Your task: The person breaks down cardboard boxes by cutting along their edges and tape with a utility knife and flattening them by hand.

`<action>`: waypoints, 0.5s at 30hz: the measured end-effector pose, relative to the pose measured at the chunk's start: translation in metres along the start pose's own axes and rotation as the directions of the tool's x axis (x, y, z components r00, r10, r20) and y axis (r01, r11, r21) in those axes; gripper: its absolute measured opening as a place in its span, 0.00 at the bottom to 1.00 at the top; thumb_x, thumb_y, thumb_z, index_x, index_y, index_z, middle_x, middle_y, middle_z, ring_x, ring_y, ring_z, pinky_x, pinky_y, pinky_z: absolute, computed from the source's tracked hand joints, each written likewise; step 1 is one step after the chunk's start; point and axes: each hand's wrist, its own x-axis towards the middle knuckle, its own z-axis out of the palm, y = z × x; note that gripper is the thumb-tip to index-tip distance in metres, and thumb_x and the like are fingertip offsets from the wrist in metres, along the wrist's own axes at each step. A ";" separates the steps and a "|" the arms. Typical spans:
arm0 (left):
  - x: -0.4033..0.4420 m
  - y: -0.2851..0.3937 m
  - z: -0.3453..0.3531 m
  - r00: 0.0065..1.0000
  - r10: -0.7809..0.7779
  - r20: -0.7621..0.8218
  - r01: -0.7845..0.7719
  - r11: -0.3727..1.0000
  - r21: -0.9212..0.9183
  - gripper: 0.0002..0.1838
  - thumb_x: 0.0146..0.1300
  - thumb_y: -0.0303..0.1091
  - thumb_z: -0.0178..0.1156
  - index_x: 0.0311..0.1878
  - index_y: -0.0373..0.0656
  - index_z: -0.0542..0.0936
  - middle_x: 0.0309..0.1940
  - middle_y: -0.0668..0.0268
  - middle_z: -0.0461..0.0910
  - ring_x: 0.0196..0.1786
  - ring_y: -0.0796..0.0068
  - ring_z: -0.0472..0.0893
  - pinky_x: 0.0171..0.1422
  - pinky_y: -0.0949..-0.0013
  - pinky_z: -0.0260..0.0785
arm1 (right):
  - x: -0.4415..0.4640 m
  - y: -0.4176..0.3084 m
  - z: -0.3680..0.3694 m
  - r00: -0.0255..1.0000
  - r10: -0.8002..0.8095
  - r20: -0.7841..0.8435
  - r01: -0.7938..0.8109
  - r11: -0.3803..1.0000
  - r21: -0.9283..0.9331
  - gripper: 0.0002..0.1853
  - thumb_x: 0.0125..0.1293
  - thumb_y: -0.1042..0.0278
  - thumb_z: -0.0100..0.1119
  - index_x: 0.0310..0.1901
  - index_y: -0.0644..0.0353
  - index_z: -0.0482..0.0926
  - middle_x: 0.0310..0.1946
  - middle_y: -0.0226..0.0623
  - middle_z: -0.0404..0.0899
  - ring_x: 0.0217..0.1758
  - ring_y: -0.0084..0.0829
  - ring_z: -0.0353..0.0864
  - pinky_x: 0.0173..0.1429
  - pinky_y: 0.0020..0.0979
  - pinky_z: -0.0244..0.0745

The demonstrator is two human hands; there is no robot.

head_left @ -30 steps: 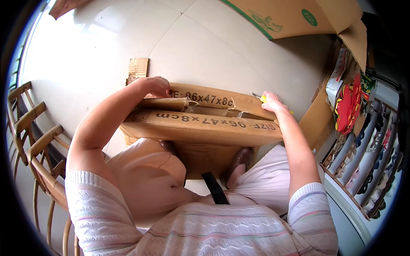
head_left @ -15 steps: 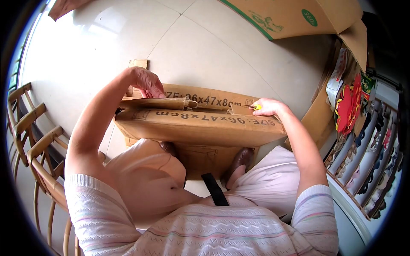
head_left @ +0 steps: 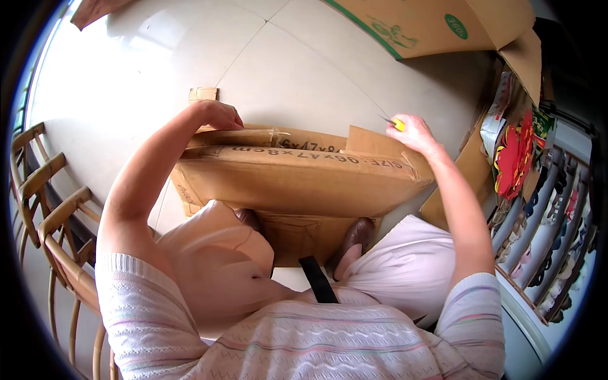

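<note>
"SIZE: 96x47x8cm" is being shown upside down on the near flap [head_left: 316,158] of the box [head_left: 297,187], and "6x47x8" is being seen, partly hidden, on the far flap [head_left: 310,144]. "360" is being displayed in a green oval [head_left: 455,26] on the large carton [head_left: 430,14].

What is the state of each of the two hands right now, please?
Left hand: fingers curled down by the top of the carton; whether it grips cannot be told.
Right hand: closed, holding a yellow-handled cutter.

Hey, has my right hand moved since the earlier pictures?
Yes. Against the floor tile joint, the right hand has shifted forward and to the right.
</note>
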 end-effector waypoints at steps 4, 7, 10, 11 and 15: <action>0.018 -0.014 0.000 0.997 0.065 0.034 -0.065 0.998 -0.008 0.22 0.59 0.53 0.54 0.54 0.54 0.77 0.50 0.66 0.78 0.53 0.67 0.74 0.56 0.63 0.67 | -0.035 0.010 -0.021 0.929 -0.077 0.362 0.054 0.996 0.074 0.36 0.44 0.41 0.67 0.52 0.55 0.74 0.47 0.44 0.76 0.53 0.40 0.74 0.57 0.36 0.68; 0.026 -0.021 0.004 0.996 0.087 -0.013 -0.086 0.996 0.037 0.24 0.60 0.53 0.53 0.54 0.51 0.77 0.51 0.64 0.78 0.52 0.66 0.74 0.57 0.62 0.66 | -0.050 0.002 -0.030 0.864 -0.086 0.496 0.038 0.994 0.106 0.44 0.41 0.38 0.68 0.59 0.56 0.69 0.54 0.47 0.72 0.58 0.41 0.69 0.61 0.36 0.65; 0.025 -0.019 0.002 0.995 0.095 0.016 -0.095 0.995 -0.011 0.25 0.60 0.54 0.52 0.55 0.50 0.76 0.51 0.64 0.78 0.52 0.66 0.75 0.57 0.62 0.66 | -0.057 0.002 -0.035 0.825 -0.193 0.531 0.111 0.977 0.182 0.47 0.38 0.46 0.70 0.61 0.57 0.65 0.52 0.46 0.72 0.57 0.42 0.69 0.60 0.37 0.65; 0.024 -0.019 0.003 0.996 0.089 0.003 -0.089 0.996 0.014 0.25 0.60 0.54 0.52 0.55 0.50 0.76 0.51 0.64 0.77 0.52 0.66 0.75 0.56 0.62 0.66 | -0.061 -0.004 -0.034 0.823 -0.188 0.537 0.165 0.982 0.091 0.47 0.38 0.46 0.71 0.62 0.56 0.64 0.52 0.46 0.72 0.57 0.42 0.69 0.60 0.38 0.65; 0.008 -0.002 -0.003 1.000 0.014 0.011 -0.015 1.000 0.021 0.22 0.61 0.51 0.51 0.54 0.51 0.77 0.49 0.66 0.79 0.49 0.68 0.76 0.53 0.65 0.68 | -0.057 -0.009 -0.023 0.832 -0.150 0.535 0.258 0.957 -0.133 0.47 0.35 0.52 0.70 0.62 0.56 0.63 0.53 0.47 0.70 0.59 0.43 0.65 0.60 0.38 0.66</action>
